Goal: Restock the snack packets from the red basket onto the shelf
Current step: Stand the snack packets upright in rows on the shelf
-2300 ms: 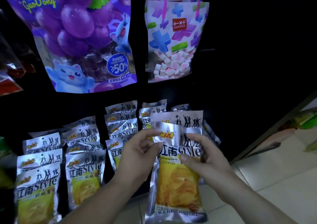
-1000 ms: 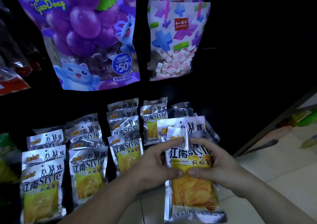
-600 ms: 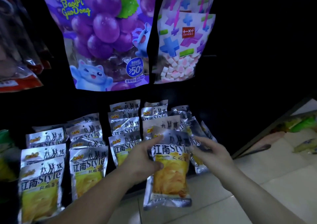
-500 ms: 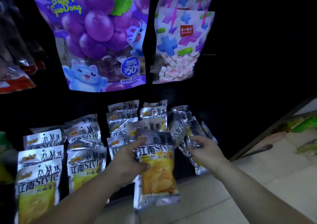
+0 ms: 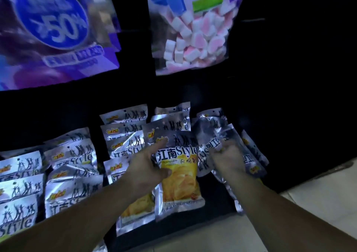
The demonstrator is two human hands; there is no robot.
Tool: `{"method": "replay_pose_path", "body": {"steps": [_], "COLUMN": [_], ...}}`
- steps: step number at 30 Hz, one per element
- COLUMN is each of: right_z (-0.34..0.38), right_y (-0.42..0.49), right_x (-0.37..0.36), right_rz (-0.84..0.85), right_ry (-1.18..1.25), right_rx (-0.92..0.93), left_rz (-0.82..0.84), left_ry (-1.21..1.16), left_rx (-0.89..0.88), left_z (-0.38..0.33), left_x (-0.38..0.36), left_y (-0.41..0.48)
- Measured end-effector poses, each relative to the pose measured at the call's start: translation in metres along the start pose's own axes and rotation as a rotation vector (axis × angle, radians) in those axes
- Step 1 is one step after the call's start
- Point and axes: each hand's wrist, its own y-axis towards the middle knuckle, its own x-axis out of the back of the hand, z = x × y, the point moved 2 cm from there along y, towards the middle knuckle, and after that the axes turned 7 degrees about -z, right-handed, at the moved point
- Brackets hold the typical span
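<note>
A silver and yellow snack packet (image 5: 179, 176) hangs upright in front of the low dark shelf (image 5: 216, 199). My left hand (image 5: 146, 166) grips its left edge, thumb on the front. My right hand (image 5: 228, 159) is among the tilted silver packets (image 5: 216, 136) at the right end of the row, fingers curled round one of them. Several matching packets (image 5: 71, 176) stand in rows to the left. The red basket is out of view.
A large purple grape sweets bag (image 5: 58, 29) and a clear bag of pink and white marshmallows (image 5: 195, 39) hang above the shelf. Pale tiled floor (image 5: 309, 203) lies at the lower right, beside the shelf's edge.
My right hand has let go of the packet and moved right into the tilted packets. My left hand alone has carried the packet left towards the rows. The view has moved closer.
</note>
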Motion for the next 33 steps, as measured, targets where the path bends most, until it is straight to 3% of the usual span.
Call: {"method": "replay_pose_path", "body": {"steps": [2,5,12,18,22,25,28,31,33], "right_z": [-0.005,-0.007,0.04,0.061,0.065,0.059,0.024,-0.018,-0.031], "right_y": [0.004,0.005,0.008,-0.003,-0.005,-0.006,0.001,0.011,0.015], "right_x": [-0.006,-0.008,0.036,0.08,0.112,0.126,0.117,0.093,0.083], "right_rz": [-0.014,0.02,-0.062,-0.133,-0.187,-0.348,-0.346,-0.191,-0.101], "right_ry": [0.048,-0.005,0.134,0.116,-0.051,-0.219,-0.26,-0.306,-0.301], "right_rx": [-0.03,0.074,0.35,0.463,0.548,0.643,0.434,0.092,-0.026], "left_rz": [-0.003,-0.01,0.013,0.057,0.037,0.016,0.032,-0.021,-0.039], "left_ry": [-0.021,-0.078,0.219,0.282,0.145,-0.082,-0.264,-0.401,-0.475], "left_rx": [0.003,0.044,-0.045,-0.09,0.025,0.163,0.204,0.279,0.311], "left_z": [0.008,0.015,0.028,0.04,0.04,0.03,0.021,0.019,0.015], "left_x": [0.0,0.002,0.001,-0.003,-0.008,-0.015,-0.032,-0.045,-0.052], "left_y": [0.008,0.016,0.01,0.001,0.001,0.007,0.016,0.021,0.022]}}
